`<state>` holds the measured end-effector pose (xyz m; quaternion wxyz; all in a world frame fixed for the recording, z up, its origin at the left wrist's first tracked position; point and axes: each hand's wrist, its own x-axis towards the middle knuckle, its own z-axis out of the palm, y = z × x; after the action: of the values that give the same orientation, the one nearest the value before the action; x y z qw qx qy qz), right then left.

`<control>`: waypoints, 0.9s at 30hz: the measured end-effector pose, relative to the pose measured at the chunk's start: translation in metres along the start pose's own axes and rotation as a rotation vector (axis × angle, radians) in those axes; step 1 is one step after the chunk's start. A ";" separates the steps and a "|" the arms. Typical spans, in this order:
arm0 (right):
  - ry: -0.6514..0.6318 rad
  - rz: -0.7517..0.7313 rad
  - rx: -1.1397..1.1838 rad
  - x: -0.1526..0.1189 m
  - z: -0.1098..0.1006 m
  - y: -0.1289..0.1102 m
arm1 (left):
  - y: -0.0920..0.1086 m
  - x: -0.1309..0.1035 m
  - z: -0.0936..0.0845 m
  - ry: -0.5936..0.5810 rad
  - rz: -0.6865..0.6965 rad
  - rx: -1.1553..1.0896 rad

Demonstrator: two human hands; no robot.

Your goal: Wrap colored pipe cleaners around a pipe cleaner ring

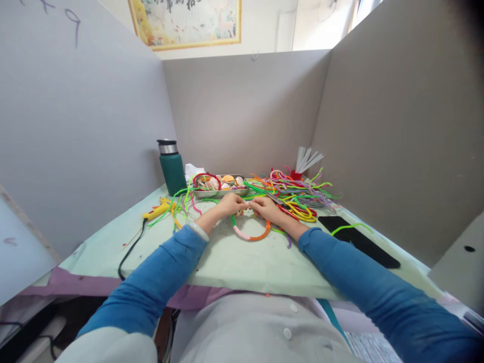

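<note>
A ring wrapped in fuzzy pipe cleaners (242, 235), with green, pink and orange sections, shows below my two hands. My left hand (231, 204) is closed in a pinch at the ring's top left, near the green section. Facing it, my right hand (264, 208) pinches at the top right, above the orange section. The fingertips of both hands nearly meet, and they cover the upper part of the ring. Small pale bits show under the fingers, too small to name.
Behind my hands stands a metal tray (223, 192) of shells, with a heap of colourful pipe cleaners (298, 189) to its right. A green bottle (173, 171) and a yellow glue gun (158, 209) with a black cord are at left. A black phone (359, 244) lies at right. Grey partitions (245, 111) enclose the table.
</note>
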<state>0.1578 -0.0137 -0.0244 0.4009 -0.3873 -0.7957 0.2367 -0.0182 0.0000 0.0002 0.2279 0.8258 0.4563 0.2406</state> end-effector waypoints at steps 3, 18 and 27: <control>0.005 0.002 -0.009 0.000 0.000 -0.001 | -0.001 0.000 0.000 0.000 0.007 -0.007; 0.004 -0.020 -0.021 0.001 0.000 0.003 | 0.001 0.000 0.001 -0.007 -0.038 -0.044; 0.010 -0.035 -0.027 0.002 0.000 0.005 | -0.002 0.002 0.003 -0.029 -0.027 -0.066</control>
<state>0.1587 -0.0095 -0.0271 0.4039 -0.3799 -0.8034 0.2170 -0.0168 0.0023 -0.0026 0.2649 0.8150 0.4559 0.2402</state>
